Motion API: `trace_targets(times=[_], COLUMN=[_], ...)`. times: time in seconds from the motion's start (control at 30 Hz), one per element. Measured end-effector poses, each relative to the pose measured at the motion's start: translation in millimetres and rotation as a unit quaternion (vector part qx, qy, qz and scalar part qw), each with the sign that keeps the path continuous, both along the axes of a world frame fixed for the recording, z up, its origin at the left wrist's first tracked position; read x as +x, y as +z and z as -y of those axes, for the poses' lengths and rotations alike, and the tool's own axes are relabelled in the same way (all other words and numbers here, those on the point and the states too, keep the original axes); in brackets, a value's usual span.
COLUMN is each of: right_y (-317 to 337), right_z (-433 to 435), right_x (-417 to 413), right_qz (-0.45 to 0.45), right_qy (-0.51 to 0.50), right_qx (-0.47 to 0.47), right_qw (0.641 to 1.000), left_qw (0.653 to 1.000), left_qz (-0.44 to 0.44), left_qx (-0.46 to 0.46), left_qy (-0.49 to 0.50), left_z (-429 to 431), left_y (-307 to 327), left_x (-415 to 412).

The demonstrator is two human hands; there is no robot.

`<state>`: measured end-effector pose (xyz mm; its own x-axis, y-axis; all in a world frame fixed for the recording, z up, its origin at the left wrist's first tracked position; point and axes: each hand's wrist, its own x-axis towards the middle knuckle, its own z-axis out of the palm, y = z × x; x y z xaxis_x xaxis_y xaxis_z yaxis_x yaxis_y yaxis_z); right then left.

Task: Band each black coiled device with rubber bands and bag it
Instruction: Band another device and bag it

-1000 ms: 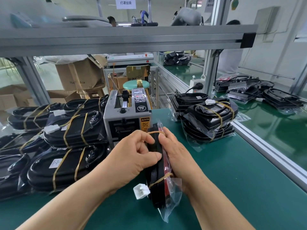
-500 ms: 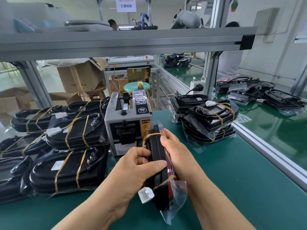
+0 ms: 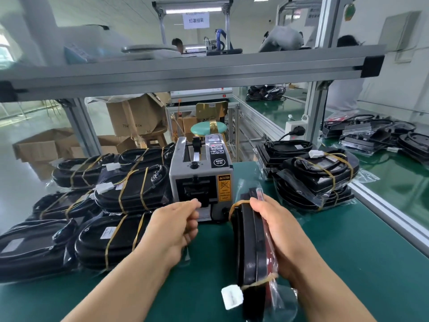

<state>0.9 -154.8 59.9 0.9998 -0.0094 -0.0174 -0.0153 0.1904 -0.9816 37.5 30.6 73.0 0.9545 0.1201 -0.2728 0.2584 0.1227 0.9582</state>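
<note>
The black coiled device point(image 3: 247, 240) stands on edge on the green desk point(image 3: 348, 263), near the front and right of centre. One rubber band point(image 3: 239, 203) crosses its far end and a second band point(image 3: 257, 283) its near end, where a white connector point(image 3: 231, 297) pokes out. The right hand point(image 3: 281, 233) has its grip clamped on the device's right flank, with the clear bag point(image 3: 283, 305) caught between palm and device. The left hand point(image 3: 176, 226) is off the device, fingers curled at the mouth of the tape dispenser point(image 3: 199, 173) just behind; I cannot tell whether it has pinched tape or holds nothing. Judged risks: held from one side only, the upright device could tip or slide out of the loose bag; the near band sits close to the end and could slip off; tape pulled one-handed may fold onto itself or stick to the bag crookedly. Banded devices point(image 3: 130, 189) lie stacked to the left, with more bagged ones point(image 3: 320, 173) to the right.
</note>
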Motion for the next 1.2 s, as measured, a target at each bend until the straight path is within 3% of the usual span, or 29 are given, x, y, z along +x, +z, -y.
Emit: trace_targets(times=[0.1,0.33,0.6,0.67,0.73,0.87,1.0,1.2], right_y=[0,1,5,5,4,-4,-7,-5], right_z=[-2,-7,-10,-10,-10,-12,-14,-14], right_x=[-1,-4,-7,-7,-7,-4,-4,-4], right_qz=[0.001,-0.006,-0.004,-0.003,0.003,0.011,0.03,0.031], right_qy=[0.008,0.021,0.033,0.038,0.04,0.042,0.042,0.076], right_qx=[-0.025,0.044,0.065,0.068,0.055,0.01,-0.024,-0.014], right_qw=[1.0,0.999,0.997,0.997,0.998,0.999,0.998,0.997], left_qw=[0.994,0.982,0.964,0.977,0.987,0.954,0.944,0.945], left_qz=[-0.039,-0.084,-0.027,0.026,0.101,0.194,0.201,0.157], left_qx=[-0.076,-0.137,-0.194,-0.163,-0.127,-0.013,0.094,0.1], left_qy=[0.075,0.097,0.177,0.136,0.014,-0.23,-0.244,-0.27], left_z=[-5,15,34,26,15,7,13,3], left_y=[2,6,7,7,13,36,45,34], left_x=[23,38,36,25,10,-12,-6,11])
